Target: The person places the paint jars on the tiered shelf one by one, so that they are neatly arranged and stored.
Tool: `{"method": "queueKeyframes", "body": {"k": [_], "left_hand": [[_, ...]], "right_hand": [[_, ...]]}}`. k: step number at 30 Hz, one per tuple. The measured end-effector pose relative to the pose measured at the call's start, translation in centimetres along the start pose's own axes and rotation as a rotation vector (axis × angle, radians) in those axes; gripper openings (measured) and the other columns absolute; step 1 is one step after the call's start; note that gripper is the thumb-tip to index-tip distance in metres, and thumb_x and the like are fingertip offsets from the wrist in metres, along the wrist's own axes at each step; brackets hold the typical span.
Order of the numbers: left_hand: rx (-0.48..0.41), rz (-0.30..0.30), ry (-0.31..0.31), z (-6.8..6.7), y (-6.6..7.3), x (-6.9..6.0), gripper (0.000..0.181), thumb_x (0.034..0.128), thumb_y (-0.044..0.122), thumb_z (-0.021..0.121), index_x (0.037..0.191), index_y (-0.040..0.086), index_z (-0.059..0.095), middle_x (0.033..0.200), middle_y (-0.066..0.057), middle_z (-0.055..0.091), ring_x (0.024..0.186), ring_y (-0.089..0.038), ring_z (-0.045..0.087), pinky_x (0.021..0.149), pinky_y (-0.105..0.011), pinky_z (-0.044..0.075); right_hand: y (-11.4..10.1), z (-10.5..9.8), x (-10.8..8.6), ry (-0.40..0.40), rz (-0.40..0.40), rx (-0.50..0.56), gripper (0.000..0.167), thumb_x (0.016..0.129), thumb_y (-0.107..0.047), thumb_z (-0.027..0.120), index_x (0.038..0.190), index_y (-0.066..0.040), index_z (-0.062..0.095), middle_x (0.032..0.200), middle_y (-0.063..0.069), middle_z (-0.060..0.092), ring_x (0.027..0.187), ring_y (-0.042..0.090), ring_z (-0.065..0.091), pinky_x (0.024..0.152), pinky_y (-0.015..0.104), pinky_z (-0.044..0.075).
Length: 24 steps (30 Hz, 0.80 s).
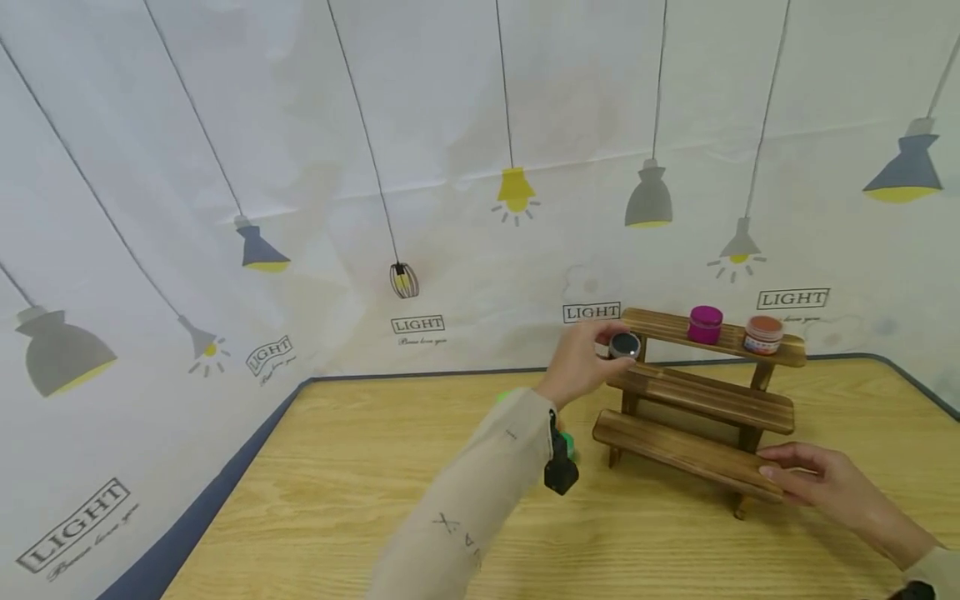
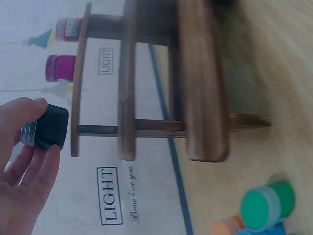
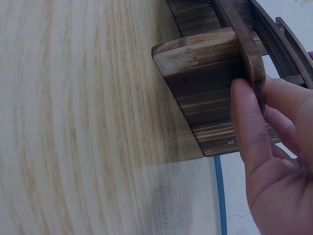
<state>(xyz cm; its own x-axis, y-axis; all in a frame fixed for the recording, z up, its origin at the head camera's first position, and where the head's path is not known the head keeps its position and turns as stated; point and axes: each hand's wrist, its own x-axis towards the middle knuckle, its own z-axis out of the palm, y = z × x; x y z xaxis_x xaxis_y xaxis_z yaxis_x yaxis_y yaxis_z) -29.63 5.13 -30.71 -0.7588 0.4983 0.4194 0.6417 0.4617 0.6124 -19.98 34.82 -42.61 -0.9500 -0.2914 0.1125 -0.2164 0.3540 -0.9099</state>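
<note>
Pinching a dark jar point(image 2: 55, 126) between thumb and fingers, the left hand point(image 1: 577, 362) holds it at the left end of the top board point(image 1: 662, 324); contact between base and board cannot be told. The right hand point(image 1: 832, 483) grips the right end of the bottom board point(image 1: 682, 452), which looks like bracing for the three-step wooden stand point(image 1: 697, 398). Judged step: setting the jar on the top board. For a clean placement, bring the whole base over the wood, lower it level, and loosen the fingers only once it sits flat; the board is narrow, so an overhanging base could tip. Steady, light pressure from the right hand should suffice; a tug might disturb the purple jar point(image 1: 705, 326) and orange jar point(image 1: 763, 336), both standing further right on the same board. On the worktop point(image 1: 337, 483), left of the stand: a green jar point(image 2: 269, 205), with a blue item point(image 2: 269, 230) and an orange item point(image 2: 228, 226) partly visible. Behind: a lamp-printed wall sheet point(image 1: 465, 275).
</note>
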Motion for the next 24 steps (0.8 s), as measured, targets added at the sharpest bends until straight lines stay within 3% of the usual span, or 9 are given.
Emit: {"method": "queueKeyframes", "body": {"k": [7, 14, 21, 24], "left_hand": [[0.019, -0.055, 0.05, 0.4, 0.7, 2.3, 0.037, 0.08, 0.015, 0.066, 0.115, 0.007, 0.058, 0.106, -0.003, 0.056, 0.089, -0.01, 0.051, 0.071, -0.015, 0.041], [0.001, -0.082, 0.1, 1.9, 1.1, 3.9, 0.038, 0.0794, 0.01, 0.066, 0.116, 0.005, 0.058, 0.105, -0.006, 0.054, 0.09, -0.011, 0.05, 0.071, -0.012, 0.041], [0.065, -0.069, 0.121, 3.4, 1.4, 5.2, 0.038, 0.0812, 0.014, 0.065, 0.118, 0.007, 0.057, 0.101, -0.005, 0.056, 0.089, -0.011, 0.05, 0.07, -0.011, 0.039], [0.027, -0.086, 0.132, 3.8, 1.4, 5.4, 0.038, 0.0811, 0.013, 0.065, 0.117, 0.006, 0.057, 0.102, -0.005, 0.056, 0.09, -0.011, 0.051, 0.071, -0.01, 0.04]], "right_hand": [[0.2, -0.1, 0.0, -0.022, 0.018, 0.036, 0.022, 0.094, -0.009, 0.044, 0.108, -0.019, 0.058, 0.095, -0.022, 0.055, 0.084, -0.002, 0.058, 0.065, 0.03, 0.051], [0.4, 0.1, 0.1, -0.015, 0.041, 0.038, 0.023, 0.093, -0.011, 0.045, 0.113, -0.003, 0.056, 0.097, -0.024, 0.054, 0.085, -0.002, 0.057, 0.066, 0.031, 0.051], [0.2, 0.0, -0.1, -0.004, 0.029, 0.018, 0.023, 0.093, -0.01, 0.045, 0.112, 0.001, 0.055, 0.096, -0.025, 0.055, 0.084, -0.002, 0.058, 0.065, 0.031, 0.051], [0.3, 0.0, -0.1, 0.004, 0.001, 0.007, 0.024, 0.093, -0.008, 0.045, 0.111, 0.004, 0.054, 0.096, -0.025, 0.055, 0.084, -0.001, 0.058, 0.063, 0.031, 0.051]]}}
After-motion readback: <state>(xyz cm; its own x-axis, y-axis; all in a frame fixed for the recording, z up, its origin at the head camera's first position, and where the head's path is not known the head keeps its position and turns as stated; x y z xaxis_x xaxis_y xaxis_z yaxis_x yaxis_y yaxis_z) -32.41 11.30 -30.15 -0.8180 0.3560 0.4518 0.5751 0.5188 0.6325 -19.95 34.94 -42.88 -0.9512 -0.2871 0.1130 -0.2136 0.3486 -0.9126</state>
